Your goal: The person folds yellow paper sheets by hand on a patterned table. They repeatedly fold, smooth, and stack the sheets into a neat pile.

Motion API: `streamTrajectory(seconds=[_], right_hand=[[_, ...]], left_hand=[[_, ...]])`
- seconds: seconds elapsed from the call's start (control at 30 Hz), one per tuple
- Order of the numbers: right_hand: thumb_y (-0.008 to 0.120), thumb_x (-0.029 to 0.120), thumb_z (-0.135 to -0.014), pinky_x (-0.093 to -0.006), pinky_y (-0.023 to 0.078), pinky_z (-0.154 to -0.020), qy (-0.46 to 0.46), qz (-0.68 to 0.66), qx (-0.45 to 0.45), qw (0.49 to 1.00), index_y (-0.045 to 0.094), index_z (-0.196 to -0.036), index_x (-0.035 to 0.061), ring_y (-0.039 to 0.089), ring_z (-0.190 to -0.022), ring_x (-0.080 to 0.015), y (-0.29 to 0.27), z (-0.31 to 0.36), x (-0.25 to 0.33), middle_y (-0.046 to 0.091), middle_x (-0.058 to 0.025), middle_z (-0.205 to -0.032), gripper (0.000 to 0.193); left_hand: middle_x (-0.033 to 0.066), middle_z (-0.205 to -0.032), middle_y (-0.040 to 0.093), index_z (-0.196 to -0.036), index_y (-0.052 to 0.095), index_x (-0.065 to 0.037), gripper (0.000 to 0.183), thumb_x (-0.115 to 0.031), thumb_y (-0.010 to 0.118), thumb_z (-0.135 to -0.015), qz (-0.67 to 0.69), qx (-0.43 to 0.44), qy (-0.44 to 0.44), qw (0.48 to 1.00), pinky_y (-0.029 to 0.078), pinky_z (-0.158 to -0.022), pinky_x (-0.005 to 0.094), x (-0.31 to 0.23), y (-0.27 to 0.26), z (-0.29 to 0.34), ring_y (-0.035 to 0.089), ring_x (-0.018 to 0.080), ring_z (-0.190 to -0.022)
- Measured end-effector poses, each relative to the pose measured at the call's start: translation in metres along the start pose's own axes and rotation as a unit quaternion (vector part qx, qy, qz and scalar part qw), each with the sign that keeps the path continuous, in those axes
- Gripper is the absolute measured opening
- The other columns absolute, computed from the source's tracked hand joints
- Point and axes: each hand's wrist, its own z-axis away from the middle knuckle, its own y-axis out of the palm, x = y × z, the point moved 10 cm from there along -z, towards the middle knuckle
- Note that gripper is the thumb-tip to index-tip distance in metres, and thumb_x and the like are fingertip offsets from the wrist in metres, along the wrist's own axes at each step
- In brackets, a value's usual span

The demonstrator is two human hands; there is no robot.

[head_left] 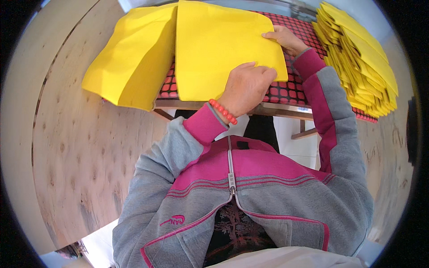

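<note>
A flat yellow felt-like fabric piece [219, 49] lies over the red and black checked table cover. My left hand [250, 87], with a red bead bracelet at its wrist, is closed at the fabric's lower right edge; its curled fingertips are partly hidden. Farther up the same right side, my right hand [288, 40] grips the edge, thumb on top and fingers underneath. A second yellow fabric panel [134, 49] stands folded and slanting at the left, up against the first piece. Whether the two are joined, I cannot tell.
At the far right a tall stack of folded yellow fabric pieces [357, 62] rests on the checked cover [301, 87]. The table's wooden front edge [286, 109] runs just before my body. Pale wooden boards [89, 147] spread to the left.
</note>
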Motion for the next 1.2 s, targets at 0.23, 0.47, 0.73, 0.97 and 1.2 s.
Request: streamTrajectory(seconds=[0.23,0.47,0.73,0.97,1.2], right_hand=[[0.067,0.013,-0.091,-0.0298,0.054,-0.076,0.030,0.170,-0.026,0.985,0.065,-0.117,-0.0034,0.068,-0.084,-0.0133,-0.065,-0.003,-0.025,0.072,-0.0075,-0.102,0.031],[0.067,0.015,-0.091,-0.0282,0.054,-0.076,0.027,0.132,-0.002,0.991,0.065,-0.117,-0.0029,0.068,-0.083,-0.0125,-0.068,-0.001,-0.027,0.072,-0.0069,-0.101,0.031],[0.066,0.022,-0.094,-0.0256,0.053,-0.071,0.018,0.080,-0.005,0.997,0.066,-0.116,-0.0022,0.066,-0.081,-0.0104,-0.063,0.012,-0.021,0.071,-0.0048,-0.098,0.033],[0.066,0.033,-0.095,-0.0213,0.034,-0.050,0.089,0.094,-0.024,0.991,0.067,-0.098,0.0076,0.048,-0.060,-0.0031,-0.070,0.028,-0.018,0.059,0.0060,-0.075,0.026],[0.066,0.034,-0.096,-0.0214,0.028,-0.043,0.141,0.117,-0.090,0.979,0.064,-0.085,0.0097,0.040,-0.048,-0.0043,-0.080,0.017,-0.020,0.054,0.0076,-0.066,0.027]], left_hand=[[0.0153,-0.102,0.071,-0.114,0.067,-0.006,0.029,-0.029,0.061,-0.098,0.293,0.219,0.076,0.928,0.054,-0.082,0.0419,0.003,0.047,-0.024,0.068,0.0354,-0.093],[0.0201,-0.133,0.060,-0.133,0.059,-0.004,0.044,-0.034,0.054,-0.102,0.030,0.085,0.050,0.995,0.044,-0.105,0.0447,0.146,0.071,-0.082,0.057,0.0365,-0.125],[0.0165,-0.163,0.026,-0.155,0.036,-0.012,0.083,-0.068,0.044,-0.095,-0.085,0.196,-0.048,0.976,0.021,-0.115,0.0660,0.186,0.125,-0.072,0.024,0.0323,-0.151],[0.0161,-0.164,0.026,-0.156,0.034,-0.013,0.099,-0.081,0.046,-0.086,-0.120,0.198,-0.070,0.970,0.018,-0.115,0.0680,0.180,0.123,-0.074,0.022,0.0316,-0.152],[0.0161,-0.164,0.025,-0.156,0.035,-0.014,0.099,-0.082,0.044,-0.085,-0.105,0.193,-0.072,0.973,0.017,-0.115,0.0673,0.181,0.121,-0.073,0.022,0.0315,-0.152]])
